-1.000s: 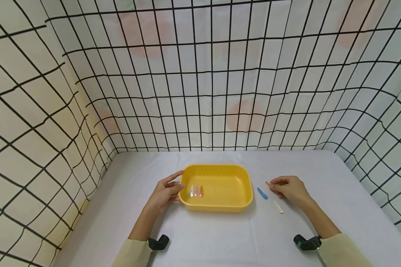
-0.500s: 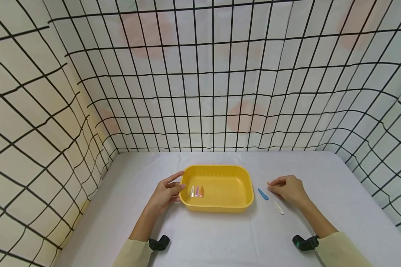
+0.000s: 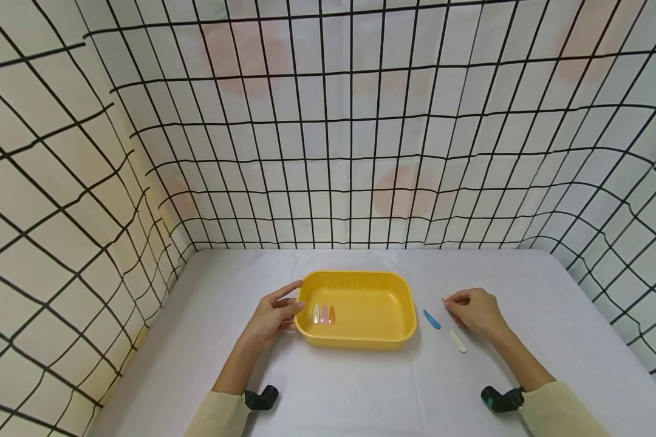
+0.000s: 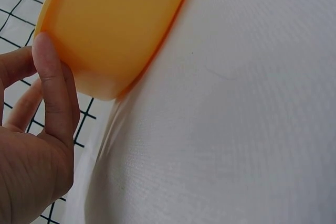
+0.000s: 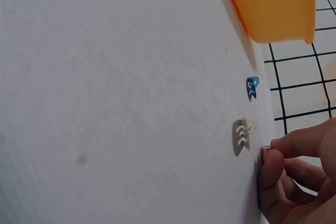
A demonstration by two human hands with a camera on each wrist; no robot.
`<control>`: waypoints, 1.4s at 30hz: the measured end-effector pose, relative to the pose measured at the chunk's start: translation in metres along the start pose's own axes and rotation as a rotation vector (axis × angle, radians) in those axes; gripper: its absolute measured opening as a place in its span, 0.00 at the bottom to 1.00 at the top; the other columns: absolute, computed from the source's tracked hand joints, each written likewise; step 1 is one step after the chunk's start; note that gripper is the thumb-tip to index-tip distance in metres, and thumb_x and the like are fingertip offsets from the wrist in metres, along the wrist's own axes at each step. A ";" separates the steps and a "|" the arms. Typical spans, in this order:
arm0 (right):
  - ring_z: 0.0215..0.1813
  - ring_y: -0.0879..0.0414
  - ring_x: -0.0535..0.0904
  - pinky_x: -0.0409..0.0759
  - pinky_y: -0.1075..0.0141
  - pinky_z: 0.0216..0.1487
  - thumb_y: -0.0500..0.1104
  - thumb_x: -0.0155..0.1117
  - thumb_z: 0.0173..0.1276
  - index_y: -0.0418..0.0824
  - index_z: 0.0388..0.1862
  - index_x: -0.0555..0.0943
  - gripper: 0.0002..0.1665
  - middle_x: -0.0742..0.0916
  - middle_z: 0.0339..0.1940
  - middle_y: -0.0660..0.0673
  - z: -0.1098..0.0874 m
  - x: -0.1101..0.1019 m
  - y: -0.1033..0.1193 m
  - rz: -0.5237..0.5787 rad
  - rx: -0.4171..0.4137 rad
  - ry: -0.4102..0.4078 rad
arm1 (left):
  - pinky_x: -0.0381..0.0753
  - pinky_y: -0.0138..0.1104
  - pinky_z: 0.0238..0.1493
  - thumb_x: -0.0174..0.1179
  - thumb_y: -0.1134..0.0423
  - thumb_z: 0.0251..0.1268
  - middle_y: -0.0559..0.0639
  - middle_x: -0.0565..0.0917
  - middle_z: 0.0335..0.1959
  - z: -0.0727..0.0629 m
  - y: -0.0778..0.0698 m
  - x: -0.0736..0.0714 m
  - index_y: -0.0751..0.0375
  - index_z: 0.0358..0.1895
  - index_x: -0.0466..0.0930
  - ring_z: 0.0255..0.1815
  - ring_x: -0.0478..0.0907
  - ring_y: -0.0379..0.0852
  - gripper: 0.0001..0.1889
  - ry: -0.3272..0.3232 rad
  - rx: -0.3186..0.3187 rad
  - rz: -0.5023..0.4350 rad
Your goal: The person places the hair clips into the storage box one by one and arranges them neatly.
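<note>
My left hand [image 3: 270,317] holds the yellow tray [image 3: 361,340] by its left end, thumb over the rim; the thumb also shows against the tray wall [image 4: 105,72] in the left wrist view. Inside the tray three hair clips lie side by side: a pale one [image 3: 316,314], a pink-purple one [image 3: 324,314] and an orange one [image 3: 331,314]. Right of the tray, my right hand [image 3: 477,311] pinches an orange hair clip [image 5: 265,153] between thumb and forefinger, low at the table; most of it is hidden. Near that hand lie a blue clip [image 3: 432,319] and a cream clip [image 3: 458,342].
A white cloth covers the table [image 3: 361,394]. Black grid mesh [image 3: 350,139] over white sheeting stands along the back and both sides. Each wrist wears a black camera, such as the left one [image 3: 261,398].
My right hand has shifted slightly right, away from the tray, and less of the orange clip shows from its fingertips. The left hand keeps its place on the tray. The head view drifts slightly.
</note>
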State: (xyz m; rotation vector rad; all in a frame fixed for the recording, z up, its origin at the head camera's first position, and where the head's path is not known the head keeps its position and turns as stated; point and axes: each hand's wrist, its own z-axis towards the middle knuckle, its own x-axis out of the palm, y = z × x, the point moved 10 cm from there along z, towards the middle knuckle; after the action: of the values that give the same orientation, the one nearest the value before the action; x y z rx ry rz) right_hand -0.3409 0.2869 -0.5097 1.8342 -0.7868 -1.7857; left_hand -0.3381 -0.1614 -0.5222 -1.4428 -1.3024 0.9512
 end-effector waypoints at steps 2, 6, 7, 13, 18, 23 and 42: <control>0.25 0.56 0.79 0.78 0.68 0.23 0.45 0.65 0.74 0.31 0.47 0.86 0.16 0.84 0.23 0.48 0.000 0.000 -0.001 0.009 0.004 0.003 | 0.85 0.28 0.27 0.70 0.66 0.66 0.62 0.84 0.53 0.000 0.000 0.000 0.41 0.71 0.76 0.23 0.79 0.41 0.31 -0.001 0.000 0.001; 0.26 0.56 0.80 0.80 0.68 0.24 0.45 0.63 0.75 0.30 0.48 0.85 0.18 0.85 0.24 0.47 0.000 0.000 -0.004 0.050 0.025 0.017 | 0.85 0.28 0.26 0.68 0.67 0.68 0.62 0.84 0.53 0.000 -0.001 0.000 0.42 0.71 0.76 0.23 0.79 0.41 0.30 -0.005 0.001 0.002; 0.26 0.57 0.80 0.81 0.69 0.24 0.45 0.63 0.75 0.29 0.49 0.84 0.18 0.85 0.25 0.47 0.001 0.000 -0.006 0.064 0.032 0.021 | 0.85 0.28 0.26 0.68 0.67 0.68 0.62 0.84 0.53 0.000 -0.001 0.000 0.42 0.71 0.76 0.23 0.79 0.41 0.30 -0.006 0.001 0.002; 0.26 0.58 0.85 0.84 0.69 0.30 0.42 0.59 0.77 0.25 0.52 0.82 0.20 0.88 0.27 0.46 0.002 -0.003 -0.007 0.148 0.032 0.053 | 0.85 0.27 0.26 0.68 0.67 0.68 0.63 0.84 0.53 0.000 -0.001 -0.002 0.42 0.71 0.76 0.23 0.80 0.41 0.30 -0.002 0.009 0.002; 0.28 0.59 0.86 0.86 0.70 0.33 0.43 0.56 0.79 0.22 0.55 0.79 0.22 0.88 0.30 0.46 0.003 -0.002 -0.009 0.236 0.040 0.097 | 0.85 0.27 0.26 0.68 0.66 0.67 0.63 0.84 0.54 -0.001 -0.003 -0.002 0.41 0.72 0.76 0.24 0.80 0.41 0.31 0.000 0.016 0.005; 0.29 0.60 0.84 0.87 0.69 0.33 0.42 0.56 0.79 0.21 0.57 0.78 0.23 0.87 0.30 0.47 0.003 -0.001 -0.010 0.304 0.066 0.117 | 0.85 0.28 0.26 0.70 0.65 0.66 0.63 0.85 0.54 -0.001 -0.004 -0.004 0.41 0.71 0.76 0.23 0.80 0.41 0.31 -0.005 0.016 0.002; 0.38 0.58 0.87 0.90 0.66 0.45 0.43 0.60 0.79 0.23 0.62 0.76 0.24 0.86 0.50 0.35 -0.005 -0.003 0.025 0.419 0.076 0.132 | 0.85 0.28 0.26 0.69 0.65 0.67 0.62 0.84 0.53 0.000 -0.001 0.000 0.42 0.72 0.76 0.23 0.79 0.40 0.31 0.002 0.000 0.002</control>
State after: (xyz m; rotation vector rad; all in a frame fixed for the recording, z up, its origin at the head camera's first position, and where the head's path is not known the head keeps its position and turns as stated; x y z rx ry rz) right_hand -0.3376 0.2710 -0.4903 1.6601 -1.1047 -1.3735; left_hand -0.3385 -0.1615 -0.5212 -1.4449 -1.2993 0.9507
